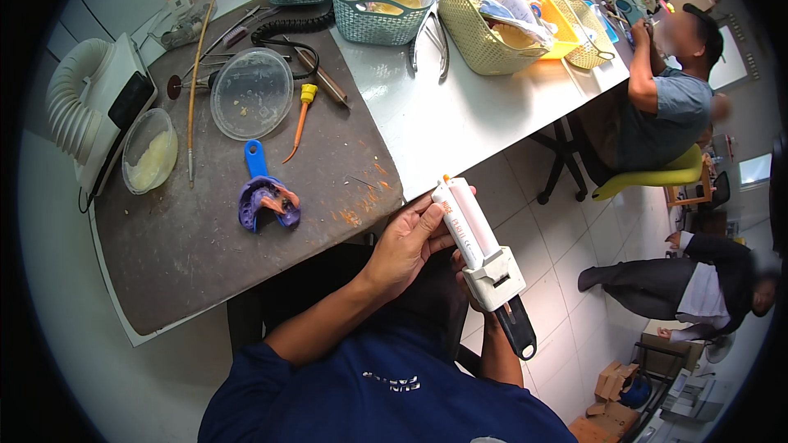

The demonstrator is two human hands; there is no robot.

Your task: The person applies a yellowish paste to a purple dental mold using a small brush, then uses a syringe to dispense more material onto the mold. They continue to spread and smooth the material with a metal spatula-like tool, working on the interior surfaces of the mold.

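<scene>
In front of my body, over the gap beyond the bench corner, is a cartridge dispensing gun with a white block and black rear bar. It carries a white double-barrelled cartridge with an orange bit at its front end. My left hand is closed around that front end, thumb on the barrel. My right hand is under the gun, mostly hidden by it; its fingers cannot be seen clearly. On the bench to the left lie a blue dental impression tray filled with purple material and an orange mixing tip with a yellow collar.
The brown bench mat also bears a clear round lid, a bowl of pale material and a thin wooden stick. Teal baskets, a cream basket and pliers stand behind. Two other people are at right.
</scene>
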